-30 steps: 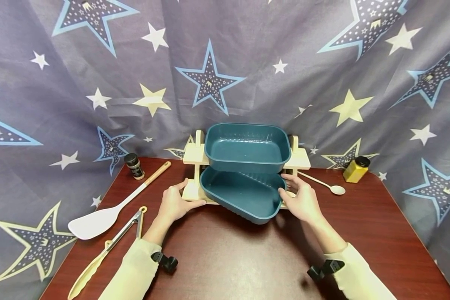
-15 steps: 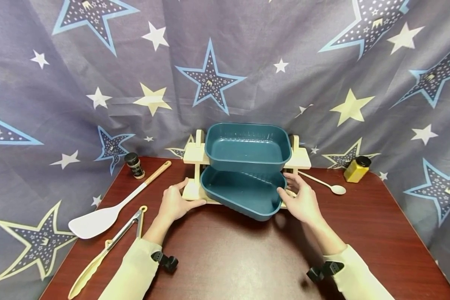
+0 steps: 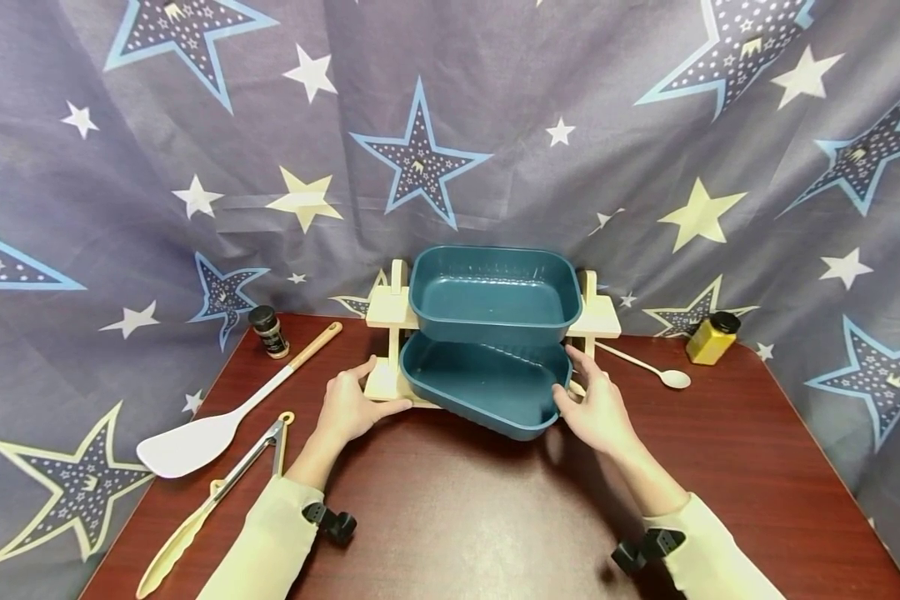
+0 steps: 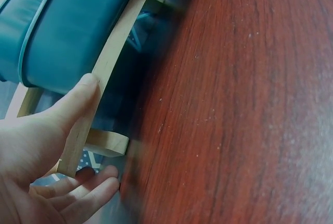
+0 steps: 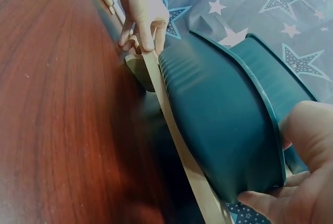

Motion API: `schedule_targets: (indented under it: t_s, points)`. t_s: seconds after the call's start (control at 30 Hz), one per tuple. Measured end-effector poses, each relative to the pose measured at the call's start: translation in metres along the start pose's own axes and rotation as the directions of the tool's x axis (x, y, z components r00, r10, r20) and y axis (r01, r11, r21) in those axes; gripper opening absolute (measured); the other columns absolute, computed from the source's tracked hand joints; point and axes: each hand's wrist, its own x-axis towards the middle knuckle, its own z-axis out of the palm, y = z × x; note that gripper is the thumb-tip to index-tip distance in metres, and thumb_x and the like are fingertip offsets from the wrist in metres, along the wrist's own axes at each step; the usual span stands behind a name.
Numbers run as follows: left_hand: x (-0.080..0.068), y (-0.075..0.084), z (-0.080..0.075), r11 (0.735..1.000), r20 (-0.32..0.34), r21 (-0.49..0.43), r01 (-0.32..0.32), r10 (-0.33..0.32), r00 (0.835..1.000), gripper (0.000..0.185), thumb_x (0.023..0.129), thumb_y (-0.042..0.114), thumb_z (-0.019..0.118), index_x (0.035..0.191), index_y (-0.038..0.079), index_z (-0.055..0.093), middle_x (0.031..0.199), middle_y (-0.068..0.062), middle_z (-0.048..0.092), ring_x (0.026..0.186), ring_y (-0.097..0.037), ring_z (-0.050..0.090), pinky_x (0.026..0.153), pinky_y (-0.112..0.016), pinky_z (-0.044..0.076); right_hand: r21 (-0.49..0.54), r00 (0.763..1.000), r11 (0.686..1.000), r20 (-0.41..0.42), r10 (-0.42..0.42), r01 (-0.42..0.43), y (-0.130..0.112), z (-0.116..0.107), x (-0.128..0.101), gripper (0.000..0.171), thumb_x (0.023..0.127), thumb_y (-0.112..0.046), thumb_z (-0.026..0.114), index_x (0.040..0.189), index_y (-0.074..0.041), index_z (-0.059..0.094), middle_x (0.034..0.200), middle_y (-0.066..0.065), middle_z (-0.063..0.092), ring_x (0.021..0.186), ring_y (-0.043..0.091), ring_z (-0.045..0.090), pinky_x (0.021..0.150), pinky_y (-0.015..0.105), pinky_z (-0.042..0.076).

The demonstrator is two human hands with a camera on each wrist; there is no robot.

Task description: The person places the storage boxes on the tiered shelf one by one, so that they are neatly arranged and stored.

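A two-tier wooden rack stands against the curtain in the head view. A teal bin sits on its upper tier. On the lower tier a second teal bin lies askew, its right front corner jutting out past the shelf edge. My left hand grips the left end of the lower shelf; in the left wrist view its thumb lies along the front board. My right hand holds the lower bin's right end, thumb at the rim and fingers round the outer wall.
Left on the table lie a white spatula, tongs and a dark-capped spice jar. To the right are a light-coloured spoon and a yellow bottle with a black cap. A star-patterned curtain hangs behind.
The lower bin's right front corner has swung slightly back toward the rack. My right hand has shifted slightly left with it, its fingers straightening a little. My left hand stays put.
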Motion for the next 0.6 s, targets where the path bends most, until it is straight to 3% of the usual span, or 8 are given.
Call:
schedule_targets:
  t_s: [0.37, 0.6]
  points:
    - [-0.001, 0.002, 0.0, 1.0, -0.002, -0.018, -0.001, 0.001, 1.0, 0.105, 0.071, 0.048, 0.099, 0.154, 0.0, 0.055, 0.155, -0.02, 0.058, 0.137, -0.042, 0.061, 0.11, -0.057, 0.053, 0.025, 1.0, 1.0, 0.021, -0.005, 0.005, 0.005, -0.003, 0.006, 0.065, 0.101, -0.004, 0.062, 0.162, -0.003, 0.04, 0.158, 0.029, 0.053, 0.145, 0.043, 0.055, 0.114, 0.056, 0.049]
    - [-0.001, 0.002, -0.001, 1.0, 0.002, -0.014, -0.008, 0.008, 1.0, 0.105, 0.072, 0.047, 0.099, 0.154, -0.002, 0.054, 0.155, -0.022, 0.058, 0.137, -0.042, 0.061, 0.11, -0.057, 0.053, 0.054, 1.0, 0.998, 0.012, 0.023, -0.023, -0.002, -0.003, -0.004, 0.068, 0.103, -0.008, 0.066, 0.163, -0.002, 0.037, 0.163, 0.025, 0.048, 0.148, 0.042, 0.051, 0.111, 0.051, 0.051]
